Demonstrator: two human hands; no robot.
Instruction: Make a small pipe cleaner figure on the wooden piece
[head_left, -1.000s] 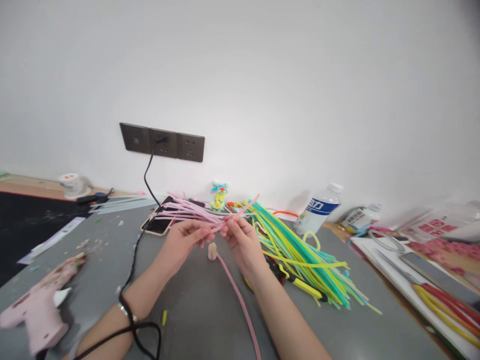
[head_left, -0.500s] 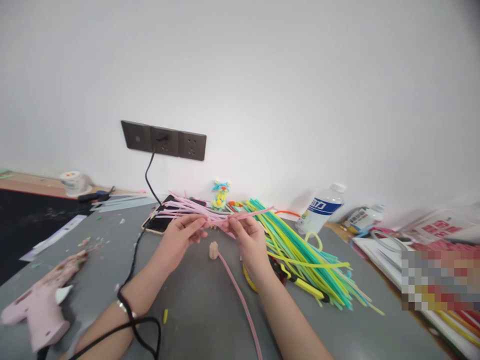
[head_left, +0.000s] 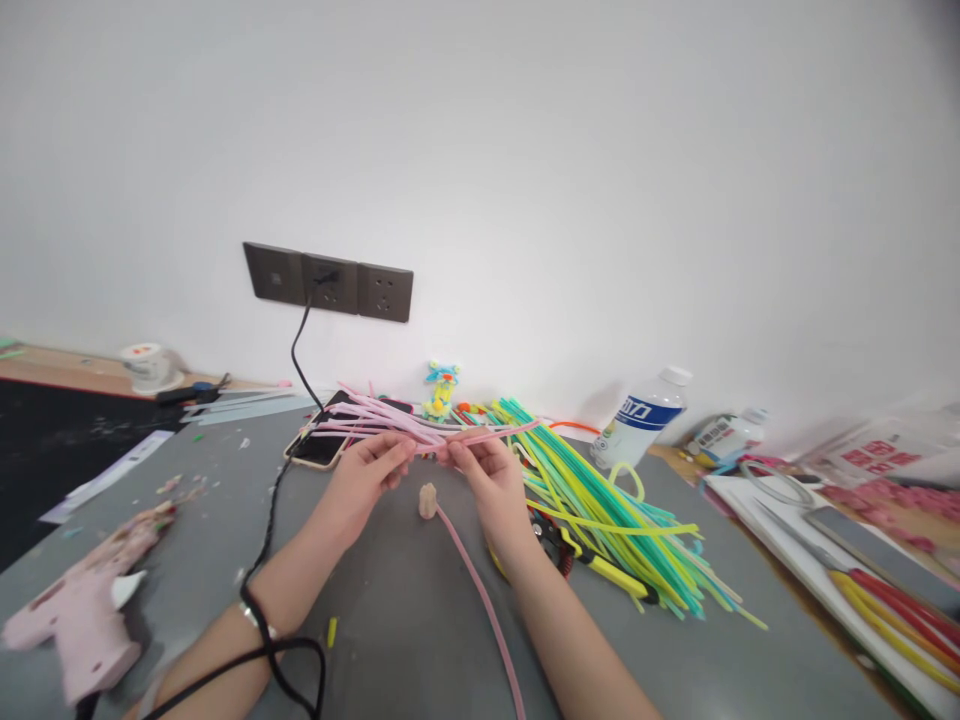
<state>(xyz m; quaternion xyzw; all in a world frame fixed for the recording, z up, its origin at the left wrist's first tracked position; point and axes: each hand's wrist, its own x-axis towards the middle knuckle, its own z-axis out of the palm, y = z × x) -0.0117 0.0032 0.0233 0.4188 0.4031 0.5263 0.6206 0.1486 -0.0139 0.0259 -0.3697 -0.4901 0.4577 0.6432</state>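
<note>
Between my hands a pink pipe cleaner [head_left: 506, 432] is held, its free end pointing right past my right hand. My left hand [head_left: 375, 465] is closed, thumb and index finger pinching its left part. My right hand [head_left: 491, 475] pinches it close by, near the middle. Behind my hands lies a loose bunch of pink pipe cleaners [head_left: 367, 412]. Below them on the table is a small beige coiled piece [head_left: 427, 500], from which one long pink pipe cleaner [head_left: 480, 590] runs toward me. Exact fingertip contact is partly hidden.
Green and yellow pipe cleaners [head_left: 607, 510] lie at right, with yellow-handled pliers [head_left: 600, 565] beside them. A pink glue gun [head_left: 90, 610] is at left. A black cable [head_left: 274, 510] crosses my left wrist. A bottle [head_left: 641, 418], a phone [head_left: 319, 450] and a small figure [head_left: 441, 390] stand or lie behind.
My right hand has shifted slightly left along the pink pipe cleaner, closer to my left hand. The left hand stays almost in place.
</note>
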